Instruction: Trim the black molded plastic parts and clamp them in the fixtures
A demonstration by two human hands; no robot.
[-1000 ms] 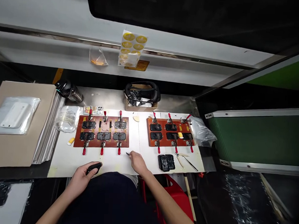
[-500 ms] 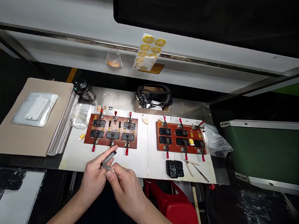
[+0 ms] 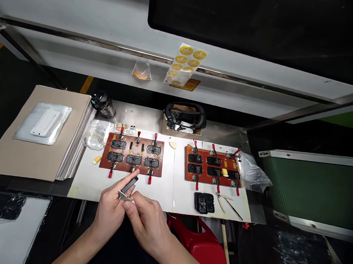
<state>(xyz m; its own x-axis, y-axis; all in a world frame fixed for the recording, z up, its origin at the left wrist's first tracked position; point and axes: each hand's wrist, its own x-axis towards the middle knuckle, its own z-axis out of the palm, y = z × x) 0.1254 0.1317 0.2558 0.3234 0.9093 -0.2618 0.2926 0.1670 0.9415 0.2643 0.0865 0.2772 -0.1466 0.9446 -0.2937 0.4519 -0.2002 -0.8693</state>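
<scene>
In front of the bench's near edge, my left hand (image 3: pixel 110 209) is closed around a small dark grey rectangular part (image 3: pixel 131 184), its forefinger stretched along it. My right hand (image 3: pixel 150 217) grips a knife, whose silver blade (image 3: pixel 126 197) points left against the part's near end. My right fist hides most of the knife's handle. Just beyond my hands lies a brown fixture board (image 3: pixel 123 140) with red-handled toggle clamps and black plastic parts. A second clamp board (image 3: pixel 205 160) lies to the right, also carrying black parts.
Stacked black parts (image 3: pixel 204 203) lie beside pliers (image 3: pixel 223 201) at the front right. A cardboard stack (image 3: pixel 18 159) stands at left, near a dark flask (image 3: pixel 102 102). Behind the boards sits a box (image 3: pixel 181 130) with a black headset. A red stool (image 3: pixel 207 252) is below the bench.
The camera view has tilted slightly, shifting the scene. My hands keep nearly the same pose, and the knife blade has turned a little against the grey part.
</scene>
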